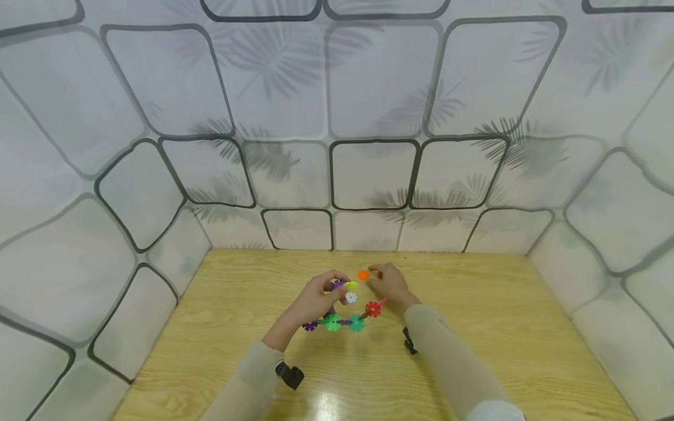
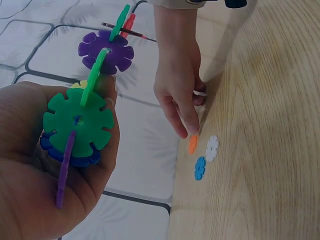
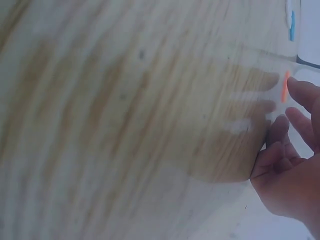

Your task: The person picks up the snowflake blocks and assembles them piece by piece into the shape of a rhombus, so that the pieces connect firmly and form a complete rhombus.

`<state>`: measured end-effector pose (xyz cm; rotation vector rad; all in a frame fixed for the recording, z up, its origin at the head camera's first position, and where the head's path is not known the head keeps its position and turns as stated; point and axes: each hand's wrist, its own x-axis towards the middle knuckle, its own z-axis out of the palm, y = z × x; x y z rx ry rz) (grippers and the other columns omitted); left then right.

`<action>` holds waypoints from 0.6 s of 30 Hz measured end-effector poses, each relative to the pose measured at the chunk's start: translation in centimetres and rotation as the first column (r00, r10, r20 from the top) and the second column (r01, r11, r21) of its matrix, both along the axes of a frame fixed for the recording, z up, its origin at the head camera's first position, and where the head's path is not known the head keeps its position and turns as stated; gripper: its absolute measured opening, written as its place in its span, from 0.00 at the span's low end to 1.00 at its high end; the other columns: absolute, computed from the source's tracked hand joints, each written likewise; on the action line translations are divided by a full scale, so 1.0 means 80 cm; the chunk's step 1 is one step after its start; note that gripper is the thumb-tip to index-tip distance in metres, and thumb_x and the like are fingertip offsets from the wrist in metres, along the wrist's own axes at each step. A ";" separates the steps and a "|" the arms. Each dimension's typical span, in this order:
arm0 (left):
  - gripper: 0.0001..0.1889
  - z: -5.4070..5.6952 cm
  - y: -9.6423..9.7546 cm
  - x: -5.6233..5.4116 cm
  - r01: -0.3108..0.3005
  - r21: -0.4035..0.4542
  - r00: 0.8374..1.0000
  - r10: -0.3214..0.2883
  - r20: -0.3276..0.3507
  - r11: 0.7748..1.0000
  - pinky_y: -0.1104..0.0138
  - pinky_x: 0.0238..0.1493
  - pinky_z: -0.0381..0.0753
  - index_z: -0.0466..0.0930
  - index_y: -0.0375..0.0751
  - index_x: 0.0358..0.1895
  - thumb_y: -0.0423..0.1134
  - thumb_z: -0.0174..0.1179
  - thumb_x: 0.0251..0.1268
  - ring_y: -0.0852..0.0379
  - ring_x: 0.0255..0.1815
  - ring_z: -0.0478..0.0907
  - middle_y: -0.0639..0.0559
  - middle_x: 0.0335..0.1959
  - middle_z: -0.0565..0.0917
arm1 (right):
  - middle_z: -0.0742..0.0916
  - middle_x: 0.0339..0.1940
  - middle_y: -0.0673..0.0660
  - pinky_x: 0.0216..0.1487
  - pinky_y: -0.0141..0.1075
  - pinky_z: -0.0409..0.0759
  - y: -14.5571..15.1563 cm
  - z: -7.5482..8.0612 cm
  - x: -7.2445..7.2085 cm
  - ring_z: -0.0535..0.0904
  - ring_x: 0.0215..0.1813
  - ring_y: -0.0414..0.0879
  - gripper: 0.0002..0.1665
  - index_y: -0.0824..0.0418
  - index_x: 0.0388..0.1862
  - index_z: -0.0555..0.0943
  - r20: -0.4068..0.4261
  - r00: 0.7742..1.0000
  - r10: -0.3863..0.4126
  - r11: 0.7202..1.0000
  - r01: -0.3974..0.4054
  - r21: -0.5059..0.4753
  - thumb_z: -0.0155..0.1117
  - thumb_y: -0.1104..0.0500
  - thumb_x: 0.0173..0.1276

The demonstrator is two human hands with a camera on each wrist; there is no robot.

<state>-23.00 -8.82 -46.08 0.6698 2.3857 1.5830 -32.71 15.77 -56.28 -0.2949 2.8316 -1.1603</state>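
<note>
My left hand grips a chain of slotted, flower-shaped plastic discs, raised above the table. In the left wrist view a green disc lies against the palm, with a purple disc further along. The chain's far end carries a red disc. My right hand reaches down to a loose orange disc, its index fingertip right at the disc's edge. Beside that lie a loose white disc and a blue disc. The left hand hides the blue one in the head view.
The wooden table has a glossy top. Patterned fabric walls enclose it at the back and both sides. Each wrist wears a strap with a small black device.
</note>
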 end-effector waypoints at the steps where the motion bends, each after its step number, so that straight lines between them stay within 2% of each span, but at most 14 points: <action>1: 0.12 0.000 0.000 0.000 -0.002 0.001 1.000 0.002 0.002 1.000 0.73 0.22 0.73 0.79 0.36 0.60 0.36 0.55 0.83 0.61 0.19 0.74 0.29 0.37 0.88 | 0.80 0.45 0.61 0.44 0.43 0.78 -0.001 -0.001 -0.001 0.75 0.44 0.51 0.29 0.63 0.69 0.81 -0.002 1.000 -0.003 1.000 0.003 0.007 0.69 0.54 0.72; 4: 0.12 -0.001 -0.001 -0.001 0.000 0.005 1.000 0.000 0.006 1.000 0.73 0.21 0.72 0.79 0.36 0.60 0.36 0.55 0.83 0.61 0.19 0.74 0.27 0.38 0.87 | 0.79 0.43 0.60 0.37 0.39 0.73 -0.004 -0.004 -0.004 0.73 0.40 0.50 0.29 0.61 0.69 0.82 0.002 1.000 -0.015 1.000 0.015 0.025 0.69 0.53 0.71; 8: 0.12 0.000 -0.002 -0.001 -0.002 -0.004 1.000 0.002 0.000 1.000 0.73 0.21 0.68 0.79 0.36 0.60 0.36 0.55 0.83 0.61 0.20 0.73 0.27 0.38 0.88 | 0.80 0.45 0.60 0.37 0.36 0.73 -0.008 -0.006 -0.007 0.74 0.40 0.49 0.25 0.59 0.65 0.85 0.005 1.000 -0.027 0.998 0.026 0.053 0.69 0.52 0.72; 11: 0.12 0.000 -0.003 -0.001 -0.003 -0.010 1.000 0.003 -0.003 1.000 0.73 0.22 0.70 0.79 0.36 0.60 0.36 0.55 0.83 0.61 0.21 0.74 0.29 0.37 0.88 | 0.81 0.45 0.61 0.36 0.36 0.73 -0.010 -0.005 -0.008 0.74 0.39 0.48 0.23 0.59 0.63 0.87 -0.013 1.000 -0.022 0.996 0.023 0.084 0.69 0.53 0.72; 14: 0.12 0.001 -0.003 0.000 -0.001 -0.013 1.000 0.001 0.001 1.000 0.72 0.22 0.71 0.79 0.36 0.60 0.37 0.55 0.83 0.61 0.21 0.75 0.30 0.37 0.88 | 0.80 0.45 0.62 0.33 0.36 0.70 -0.012 -0.003 -0.008 0.72 0.37 0.48 0.25 0.59 0.64 0.85 -0.004 1.000 -0.026 0.995 0.026 0.096 0.70 0.51 0.72; 18: 0.12 0.001 -0.003 0.001 0.000 -0.019 1.000 0.000 0.004 1.000 0.73 0.22 0.70 0.79 0.37 0.61 0.37 0.55 0.83 0.62 0.21 0.73 0.31 0.37 0.89 | 0.79 0.49 0.64 0.29 0.35 0.69 -0.015 -0.002 -0.008 0.71 0.34 0.47 0.28 0.54 0.69 0.83 0.043 0.998 -0.051 0.992 0.045 0.118 0.70 0.47 0.73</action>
